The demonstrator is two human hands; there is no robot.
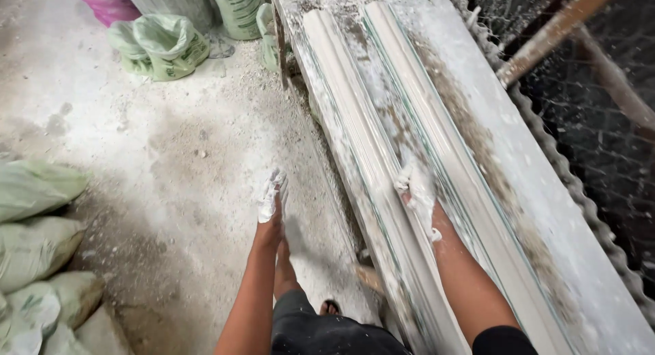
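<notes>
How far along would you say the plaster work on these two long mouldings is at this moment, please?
Both long white mouldings already lie shaped on the bench, side by side. In hand: the plaster-coated right hand rests between them, on the wet plaster there. The left hand, also coated, hangs free over the floor. Left, as it looks: loose plaster and fibre along the bench beside the far moulding.

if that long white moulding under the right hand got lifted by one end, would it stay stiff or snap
The long white moulding looks rigid yet probably brittle: it is thin, very long, apparently plaster, so lifting one end may crack it. It likely feels slippery, since wet white paste coats it and the right hand. Its flat base on the bench suggests it won't roll.
</notes>
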